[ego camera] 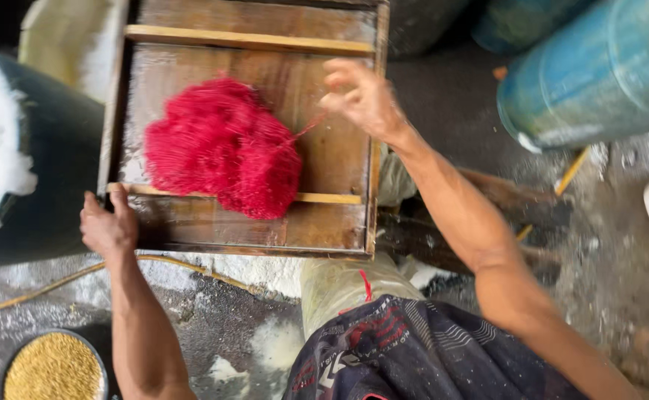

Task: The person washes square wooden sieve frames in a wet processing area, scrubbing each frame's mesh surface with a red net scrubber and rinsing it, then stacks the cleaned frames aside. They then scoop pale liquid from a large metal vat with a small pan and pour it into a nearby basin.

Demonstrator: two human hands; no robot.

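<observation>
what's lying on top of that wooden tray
A heap of red strands lies on the wooden tray, across its lower slat. The right hand pinches one strand. The boards beneath the heap are covered.

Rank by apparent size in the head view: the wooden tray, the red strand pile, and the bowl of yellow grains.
1. wooden tray
2. red strand pile
3. bowl of yellow grains, cut off by the frame edge and nearer the camera, so its true size is unsure.
</observation>
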